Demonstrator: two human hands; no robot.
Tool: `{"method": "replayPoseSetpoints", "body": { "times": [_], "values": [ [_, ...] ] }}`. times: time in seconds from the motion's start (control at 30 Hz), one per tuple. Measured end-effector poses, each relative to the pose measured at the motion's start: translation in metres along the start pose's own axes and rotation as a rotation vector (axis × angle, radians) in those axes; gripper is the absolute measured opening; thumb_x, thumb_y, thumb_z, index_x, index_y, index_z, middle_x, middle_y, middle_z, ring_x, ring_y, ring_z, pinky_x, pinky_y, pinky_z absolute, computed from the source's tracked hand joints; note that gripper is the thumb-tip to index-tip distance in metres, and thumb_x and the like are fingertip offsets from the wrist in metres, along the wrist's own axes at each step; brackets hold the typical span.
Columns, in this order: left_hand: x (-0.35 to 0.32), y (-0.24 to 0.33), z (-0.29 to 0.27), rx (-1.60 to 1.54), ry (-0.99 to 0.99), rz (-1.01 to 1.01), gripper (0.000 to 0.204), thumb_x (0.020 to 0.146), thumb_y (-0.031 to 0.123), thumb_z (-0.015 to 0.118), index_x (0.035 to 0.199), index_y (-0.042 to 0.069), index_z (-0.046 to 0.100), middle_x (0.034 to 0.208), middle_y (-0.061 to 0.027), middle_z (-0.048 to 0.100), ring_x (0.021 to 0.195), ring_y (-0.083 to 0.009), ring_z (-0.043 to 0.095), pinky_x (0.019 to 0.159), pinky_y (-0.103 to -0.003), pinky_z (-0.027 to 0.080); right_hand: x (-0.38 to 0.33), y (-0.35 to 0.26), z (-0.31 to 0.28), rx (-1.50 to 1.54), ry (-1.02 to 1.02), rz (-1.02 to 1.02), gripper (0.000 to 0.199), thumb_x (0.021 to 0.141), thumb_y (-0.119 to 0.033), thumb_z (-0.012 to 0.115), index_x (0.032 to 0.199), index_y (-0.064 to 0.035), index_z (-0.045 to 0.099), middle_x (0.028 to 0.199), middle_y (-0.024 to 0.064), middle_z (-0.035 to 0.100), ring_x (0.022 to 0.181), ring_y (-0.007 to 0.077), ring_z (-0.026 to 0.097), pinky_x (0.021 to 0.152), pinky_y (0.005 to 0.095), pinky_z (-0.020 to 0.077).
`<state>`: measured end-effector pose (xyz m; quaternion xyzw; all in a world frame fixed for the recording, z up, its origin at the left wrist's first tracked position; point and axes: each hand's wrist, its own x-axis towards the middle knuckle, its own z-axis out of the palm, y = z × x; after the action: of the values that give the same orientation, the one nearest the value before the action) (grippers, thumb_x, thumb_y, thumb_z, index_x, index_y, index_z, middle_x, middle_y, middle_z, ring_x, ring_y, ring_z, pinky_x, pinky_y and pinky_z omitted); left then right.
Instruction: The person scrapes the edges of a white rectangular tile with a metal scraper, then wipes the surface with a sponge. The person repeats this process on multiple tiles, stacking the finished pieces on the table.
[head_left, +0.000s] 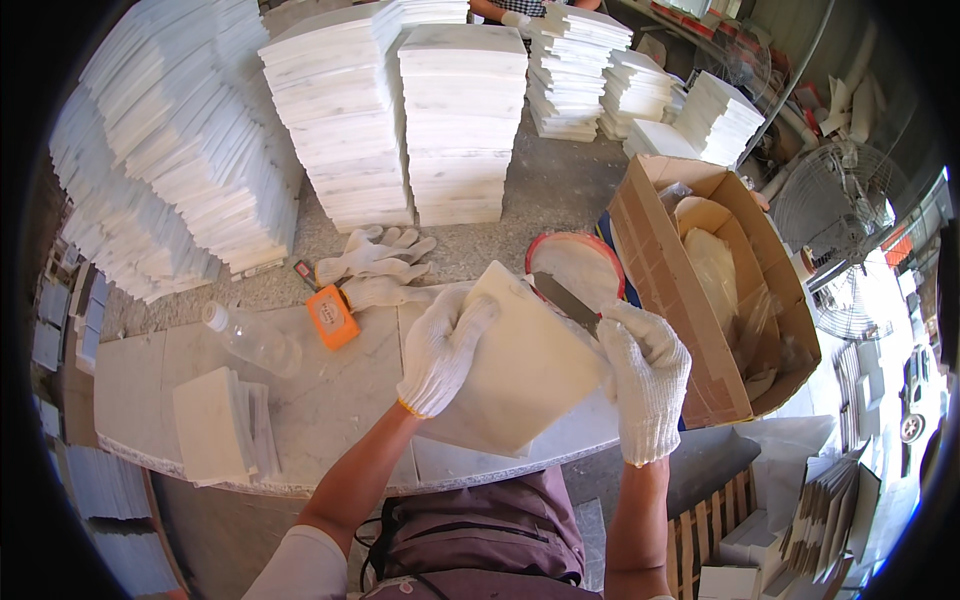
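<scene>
My left hand [440, 348], in a white knit glove, grips the upper left edge of a white stone tile [525, 375] and holds it tilted above the marble worktop [140, 385]. At the tile's right edge, my right hand [648, 375], also gloved, grips a putty knife [562, 298]. Its flat blade reaches up and left over the tile's top corner. Just behind the tile sits a red-rimmed bowl [575, 262] with pale paste inside.
An open cardboard box [715, 290] with plastic bags stands at the right. On the worktop lie a spare pair of gloves [380, 262], an orange block [332, 317], a clear bottle [250, 338] and a few tiles [215, 427]. Tall tile stacks [460, 120] fill the back; another person's gloved hand [515, 17] shows there.
</scene>
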<state>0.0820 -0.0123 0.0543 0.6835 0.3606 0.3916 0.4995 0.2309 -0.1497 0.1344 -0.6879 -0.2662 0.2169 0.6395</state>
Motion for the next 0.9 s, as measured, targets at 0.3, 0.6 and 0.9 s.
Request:
{"method": "replayPoseSetpoints", "body": {
  "times": [0.3,0.6,0.9],
  "values": [
    [0.0,0.002,0.002,0.035,0.025,0.028,0.033,0.096,0.034,0.062,0.106,0.002,0.065,0.079,-0.0074,0.06,0.072,-0.014,0.052,0.07,-0.028,0.045,0.002,0.002,0.001,-0.059,-0.024,-0.052,0.017,0.088,-0.006,0.07,0.103,-0.0026,0.073,0.092,0.004,0.069,0.053,0.0027,0.051,0.045,0.0198,0.0381],
    [0.0,0.0,0.003,0.03,0.019,0.032,0.034,0.096,0.035,0.061,0.106,0.003,0.065,0.08,-0.0075,0.061,0.073,-0.0141,0.053,0.07,-0.028,0.046,0.004,0.003,0.002,-0.08,-0.031,-0.086,0.016,0.088,-0.006,0.07,0.104,-0.0027,0.073,0.09,0.0038,0.069,0.059,0.003,0.053,0.05,0.02,0.041],
    [0.001,0.002,0.002,0.061,0.019,0.035,0.036,0.097,0.037,0.061,0.105,0.003,0.065,0.08,-0.0083,0.061,0.072,-0.0156,0.054,0.07,-0.029,0.046,0.01,0.001,0.004,-0.198,-0.034,-0.198,0.019,0.086,-0.006,0.071,0.105,-0.0021,0.073,0.094,0.0068,0.071,0.076,0.0082,0.061,0.069,0.0234,0.0491]
  ]
}}
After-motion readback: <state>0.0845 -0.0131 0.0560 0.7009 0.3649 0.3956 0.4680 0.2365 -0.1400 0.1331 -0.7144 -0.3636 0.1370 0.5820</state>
